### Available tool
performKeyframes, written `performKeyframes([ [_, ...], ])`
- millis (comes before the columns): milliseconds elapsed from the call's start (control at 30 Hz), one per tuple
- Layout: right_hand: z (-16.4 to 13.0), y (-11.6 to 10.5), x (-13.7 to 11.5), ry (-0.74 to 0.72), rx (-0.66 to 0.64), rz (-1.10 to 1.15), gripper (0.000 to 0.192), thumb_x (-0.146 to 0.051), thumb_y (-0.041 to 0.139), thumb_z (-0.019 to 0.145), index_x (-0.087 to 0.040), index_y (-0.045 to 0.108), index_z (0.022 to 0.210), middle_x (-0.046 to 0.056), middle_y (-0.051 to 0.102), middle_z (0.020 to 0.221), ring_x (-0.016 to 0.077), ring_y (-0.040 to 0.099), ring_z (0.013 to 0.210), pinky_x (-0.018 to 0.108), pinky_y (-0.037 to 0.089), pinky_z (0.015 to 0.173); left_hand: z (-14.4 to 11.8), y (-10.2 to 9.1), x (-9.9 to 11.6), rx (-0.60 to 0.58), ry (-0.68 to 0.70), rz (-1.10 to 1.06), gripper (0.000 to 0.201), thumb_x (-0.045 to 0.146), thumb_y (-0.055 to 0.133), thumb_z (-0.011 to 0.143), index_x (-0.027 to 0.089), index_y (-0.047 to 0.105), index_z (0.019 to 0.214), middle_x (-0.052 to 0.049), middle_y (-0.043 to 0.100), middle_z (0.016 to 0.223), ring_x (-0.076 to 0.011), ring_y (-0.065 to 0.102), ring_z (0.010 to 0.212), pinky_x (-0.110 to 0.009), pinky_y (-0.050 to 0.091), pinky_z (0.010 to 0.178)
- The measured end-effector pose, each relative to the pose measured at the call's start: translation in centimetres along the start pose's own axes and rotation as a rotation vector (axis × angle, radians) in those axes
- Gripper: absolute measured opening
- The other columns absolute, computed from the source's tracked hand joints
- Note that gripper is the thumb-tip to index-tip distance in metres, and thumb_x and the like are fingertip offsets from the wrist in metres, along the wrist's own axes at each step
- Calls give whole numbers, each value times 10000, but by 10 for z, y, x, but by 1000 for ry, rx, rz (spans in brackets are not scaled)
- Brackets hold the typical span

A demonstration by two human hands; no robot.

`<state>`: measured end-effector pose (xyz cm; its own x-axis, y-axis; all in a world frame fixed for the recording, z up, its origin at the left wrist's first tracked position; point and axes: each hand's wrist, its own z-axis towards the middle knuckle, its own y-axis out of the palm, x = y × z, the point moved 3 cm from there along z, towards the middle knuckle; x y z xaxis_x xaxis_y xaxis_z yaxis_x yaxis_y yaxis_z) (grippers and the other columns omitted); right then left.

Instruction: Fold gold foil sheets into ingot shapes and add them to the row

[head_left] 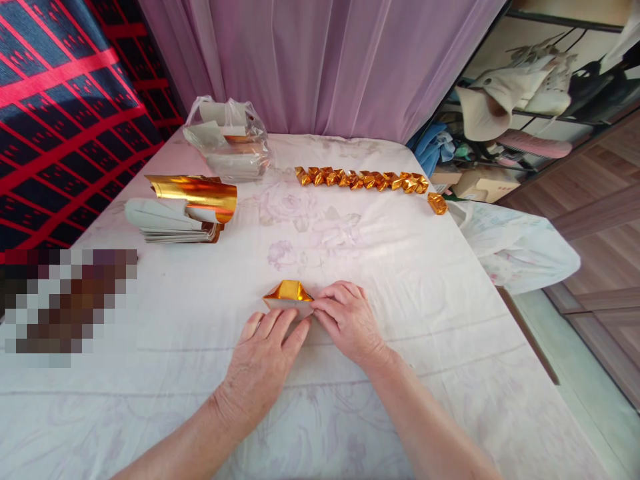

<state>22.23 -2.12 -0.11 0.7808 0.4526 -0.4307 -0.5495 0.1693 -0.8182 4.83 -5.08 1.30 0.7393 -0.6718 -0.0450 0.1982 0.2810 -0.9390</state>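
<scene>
A partly folded sheet of gold foil paper (290, 291) lies on the bed or table in front of me, its gold side up along the top and its pale backing along the near edge. My left hand (265, 353) rests flat with fingers stretched out, fingertips pressing the near edge. At the right corner, the thumb and fingers of my right hand (350, 320) are pinched together on the paper. The exact fold under the fingertips is hidden.
Folded gold pieces (360, 179) stand in a row at the back, with one separate gold piece (437, 203) at the right edge. Stacked foil sheets (175, 217) lie at left, beside a clear plastic bag (227, 143) of more paper. A shelf (530, 120) holds shoes at right.
</scene>
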Motion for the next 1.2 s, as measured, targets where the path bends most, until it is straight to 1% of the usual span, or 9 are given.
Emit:
performKeyframes([
  [167,0,1,2,27,-9,6,61,-227,668,900,-260,713,924,14,689,933,201,573,970,368,404,867,5,0,1,-37,-16,16,347,126,465,946,140,630,1251,-97,693,1113,-237,611,986,-421,402,894],
  [300,-1,1,6,49,18,50,114,-191,621,903,-243,685,982,18,701,958,192,594,962,350,420,838,6,1,1,-45,-12,23,345,138,474,950,125,628,1258,-105,693,1118,-244,608,1002,-429,395,908],
  [367,-3,-1,8,55,47,64,135,-163,578,907,-231,677,967,21,705,933,187,603,941,341,430,819,5,1,1,-48,-11,21,342,142,467,954,129,633,1253,-106,693,1127,-246,605,1010,-431,392,914],
  [500,-7,-4,7,35,55,72,202,-138,533,916,-236,706,950,29,715,913,188,608,931,347,436,825,5,1,1,-57,-15,17,356,138,465,951,138,628,1267,-107,688,1139,-250,597,1030,-436,387,927],
  [667,-10,-7,-1,-14,20,21,244,-142,544,924,-258,732,1028,38,721,999,204,598,962,365,426,828,7,1,1,-67,-21,9,349,142,472,952,104,620,1266,-95,693,1118,-238,600,1000,-424,385,905],
  [833,-10,-9,-5,-49,-11,-34,253,-157,542,933,-257,721,1081,40,708,1064,210,585,982,374,417,829,8,1,0,-63,-25,18,348,142,472,947,118,626,1258,-97,693,1098,-232,602,993,-409,378,914],
  [1033,-10,-9,-6,-54,-51,-72,277,-148,552,921,-262,714,1114,47,698,1081,210,578,983,375,416,825,8,1,0,-91,-31,11,349,151,502,930,135,628,1254,-90,688,1105,-232,602,1002,-408,374,925],
  [1200,-10,-8,-6,-51,-60,-67,312,-151,540,926,-276,703,1160,50,691,1086,214,577,981,381,416,828,8,2,0,-81,-46,-5,348,155,494,930,162,637,1248,-88,680,1109,-227,594,1013,-402,375,935],
])
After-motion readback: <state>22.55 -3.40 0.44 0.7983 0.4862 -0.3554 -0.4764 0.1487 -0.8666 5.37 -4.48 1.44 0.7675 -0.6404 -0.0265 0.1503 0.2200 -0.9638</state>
